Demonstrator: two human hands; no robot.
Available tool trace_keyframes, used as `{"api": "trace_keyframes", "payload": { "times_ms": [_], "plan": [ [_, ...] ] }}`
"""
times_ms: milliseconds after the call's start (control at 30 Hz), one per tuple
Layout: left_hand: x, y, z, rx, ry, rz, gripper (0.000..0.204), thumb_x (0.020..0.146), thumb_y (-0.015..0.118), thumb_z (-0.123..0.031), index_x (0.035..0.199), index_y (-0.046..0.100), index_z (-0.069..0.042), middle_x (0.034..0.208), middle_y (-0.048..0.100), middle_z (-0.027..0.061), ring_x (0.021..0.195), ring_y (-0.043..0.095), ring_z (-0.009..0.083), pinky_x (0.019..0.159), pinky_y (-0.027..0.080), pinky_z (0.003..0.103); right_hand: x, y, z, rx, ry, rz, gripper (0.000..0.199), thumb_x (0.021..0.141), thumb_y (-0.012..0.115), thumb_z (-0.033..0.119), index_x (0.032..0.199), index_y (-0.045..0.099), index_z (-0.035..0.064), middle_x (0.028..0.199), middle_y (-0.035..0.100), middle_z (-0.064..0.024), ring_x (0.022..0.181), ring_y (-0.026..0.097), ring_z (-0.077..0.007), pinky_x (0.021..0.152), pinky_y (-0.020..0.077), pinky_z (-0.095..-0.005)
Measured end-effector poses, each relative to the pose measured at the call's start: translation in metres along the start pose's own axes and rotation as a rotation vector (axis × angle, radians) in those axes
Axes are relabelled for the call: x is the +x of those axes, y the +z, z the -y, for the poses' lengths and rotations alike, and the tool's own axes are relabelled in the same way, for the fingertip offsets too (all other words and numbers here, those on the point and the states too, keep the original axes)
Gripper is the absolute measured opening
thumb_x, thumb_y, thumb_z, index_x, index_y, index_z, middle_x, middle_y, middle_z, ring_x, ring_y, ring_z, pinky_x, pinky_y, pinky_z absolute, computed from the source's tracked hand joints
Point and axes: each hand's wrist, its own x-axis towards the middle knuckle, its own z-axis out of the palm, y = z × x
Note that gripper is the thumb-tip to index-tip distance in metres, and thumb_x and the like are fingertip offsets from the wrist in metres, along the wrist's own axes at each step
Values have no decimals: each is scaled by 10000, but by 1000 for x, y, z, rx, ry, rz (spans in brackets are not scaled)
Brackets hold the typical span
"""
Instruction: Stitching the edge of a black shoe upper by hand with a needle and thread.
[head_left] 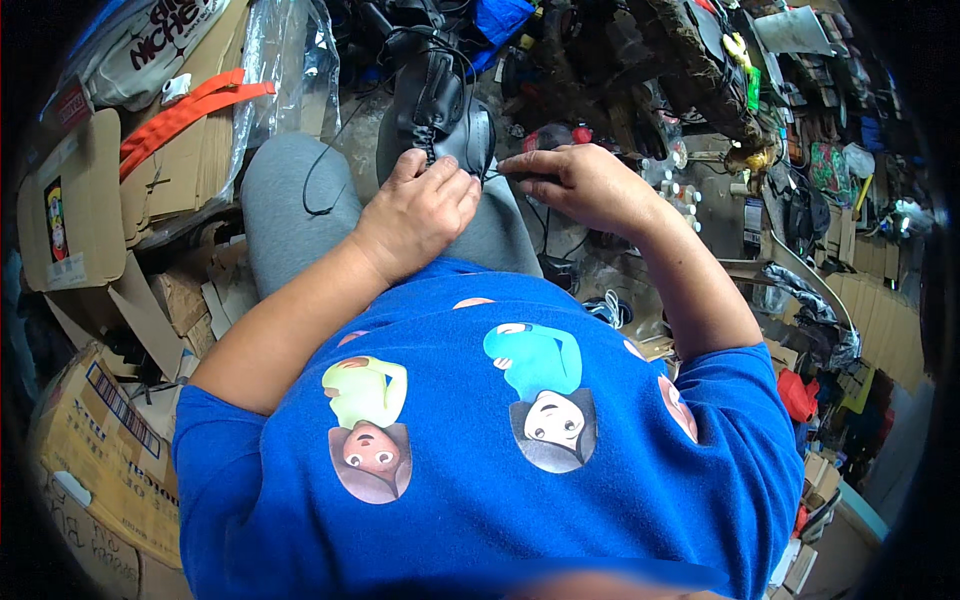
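While bending over a black leather piece (468, 95) at the right knee of grey trousers (298, 190), holds left hand (425, 205) curled against the near end, knuckles up, hiding thumb and palm; cannot tell the grip beneath. Reaches in with right hand (585, 185), forefinger stretched to just beside the right edge, remaining fingers partly bent and overlapping. Cannot tell of any hold there, except perhaps on a dark strand too fine to follow. Cannot settle the kind of leather piece either, shoe or bag, with a gathered seam vanishing toward the left fingers and a far end lost among black cords. Note a thin black cord (318, 205) looped over the left thigh. Find, leftward, an orange strap (185, 115) beside crumpled clear plastic (285, 70), and a yellowish carton (110, 440) cut off by the dark rim.
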Motion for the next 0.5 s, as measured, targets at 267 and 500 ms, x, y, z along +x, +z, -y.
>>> {"api": "trace_keyframes", "payload": {
  "times_ms": [267, 500],
  "plan": [
    [3, -3, -1, 19, 5, 53, 252, 813, 529, -168, 1018, 650, -85, 891, 593, 3, 966, 548, 140, 891, 331, 351, 5, -6, 10, -2, 38, 5, 275, 862, 611, 227, 1122, 669, 159, 962, 682, -140, 873, 668, -288, 786, 516, -363],
    [2, -3, -1, 15, -5, 60, 246, 816, 531, -172, 1012, 656, -92, 897, 596, 1, 966, 550, 134, 907, 319, 355, 10, -10, 15, -42, 89, 65, 293, 852, 626, 218, 1139, 666, 177, 996, 687, -126, 891, 672, -273, 806, 517, -347]
  ]
}}
